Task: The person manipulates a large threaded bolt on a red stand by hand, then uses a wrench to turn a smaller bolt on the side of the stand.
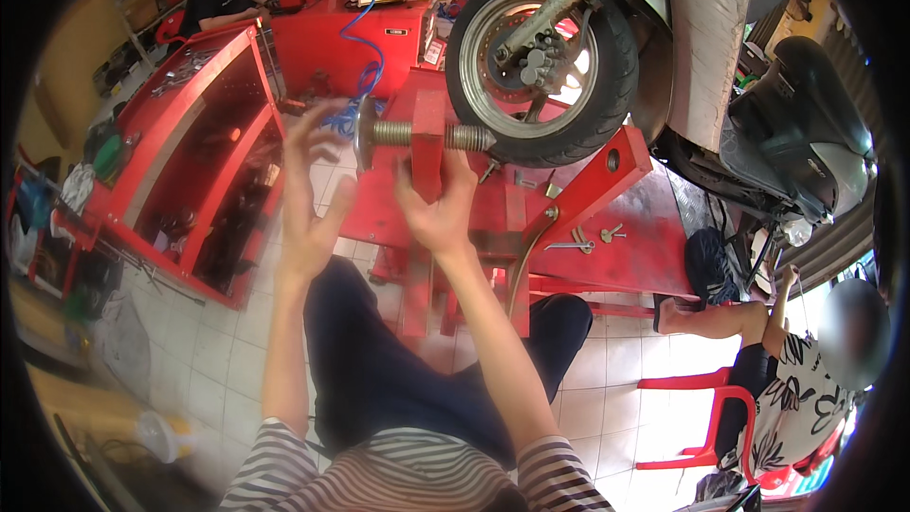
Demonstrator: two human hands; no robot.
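While reaching up from below at a red motorcycle lift (654,218), seen from above. Far left: red tool cabinet (204,147), doors open, on pale floor tiles. Next, left hand (311,192), fingers spread wide and blurred, gripping nothing, just beside the round end of the threaded clamp screw (431,136). Screw's long axis horizontal, running left to right through a red upright block (428,147) toward the scooter's front wheel (542,62). Right hand (439,204) directly under that block, fingers up against its lower part; whether actually closed on it cannot be told. Right hand the nearer to the block, left the nearer to the screw's free end. Loose bolts (592,239) on the lift deck. Far right: seated person on a red plastic chair (701,408).
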